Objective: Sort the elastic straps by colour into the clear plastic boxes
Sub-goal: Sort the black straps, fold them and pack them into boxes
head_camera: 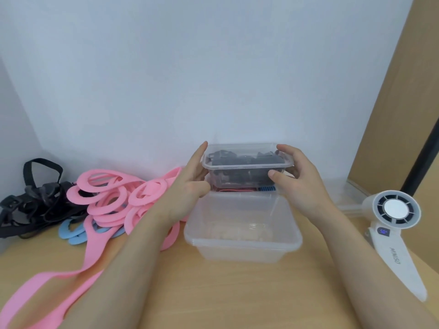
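Note:
A clear plastic box [247, 166] filled with black straps is held up between both hands at the centre back. My left hand [190, 179] grips its left end, index finger stretched along the rim. My right hand [294, 176] curls round its right end, thumb on the front wall. Directly under it sits another clear box [247, 189] showing pink and blue straps, mostly hidden. An empty clear box [242, 243] stands in front of them. To the left lie a pile of pink straps [111, 198], blue straps [73, 231] beneath them, and black straps [31, 205] at the far left.
A white hand-held fan [394, 224] lies on the wooden table [237, 293] at the right. A white wall rises close behind the boxes, and a wooden panel stands at the far right. One long pink strap [47, 288] trails toward the front left edge.

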The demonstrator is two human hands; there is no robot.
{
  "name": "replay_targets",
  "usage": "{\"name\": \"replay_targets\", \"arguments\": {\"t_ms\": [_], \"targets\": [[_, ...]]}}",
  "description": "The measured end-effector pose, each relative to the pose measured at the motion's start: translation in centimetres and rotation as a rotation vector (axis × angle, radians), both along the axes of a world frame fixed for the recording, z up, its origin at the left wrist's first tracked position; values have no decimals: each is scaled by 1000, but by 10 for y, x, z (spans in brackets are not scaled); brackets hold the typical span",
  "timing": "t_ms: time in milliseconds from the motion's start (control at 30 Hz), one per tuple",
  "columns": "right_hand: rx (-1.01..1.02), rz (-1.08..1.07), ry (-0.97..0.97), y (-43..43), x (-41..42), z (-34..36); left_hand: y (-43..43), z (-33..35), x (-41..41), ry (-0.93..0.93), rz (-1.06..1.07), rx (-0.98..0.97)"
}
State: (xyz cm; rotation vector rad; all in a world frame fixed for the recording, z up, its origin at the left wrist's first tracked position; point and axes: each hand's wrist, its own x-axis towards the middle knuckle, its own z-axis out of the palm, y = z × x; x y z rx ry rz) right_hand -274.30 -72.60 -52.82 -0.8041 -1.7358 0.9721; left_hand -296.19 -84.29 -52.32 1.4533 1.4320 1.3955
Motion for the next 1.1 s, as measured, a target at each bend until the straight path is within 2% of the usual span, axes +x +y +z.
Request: {"name": "replay_targets", "arguments": {"t_ms": [333,500,733,867,1000,1100], "targets": [[70,-27,39,-11,6,10,-13,16,11,122,171,116],[214,-82,20,-13,12,13,-70,33,2,164,287,206],[523,-160,-31,-55,-4,43,-175,5,-22,154,459,220],[562,27,-62,-113,-53,58,-203,-4,-31,156,522,164],[609,224,-261,-157,-107,51,-233,-7,-52,242,634,134],[608,318,-404,-175,-147,45,-252,-14,-77,229,708,169]]}}
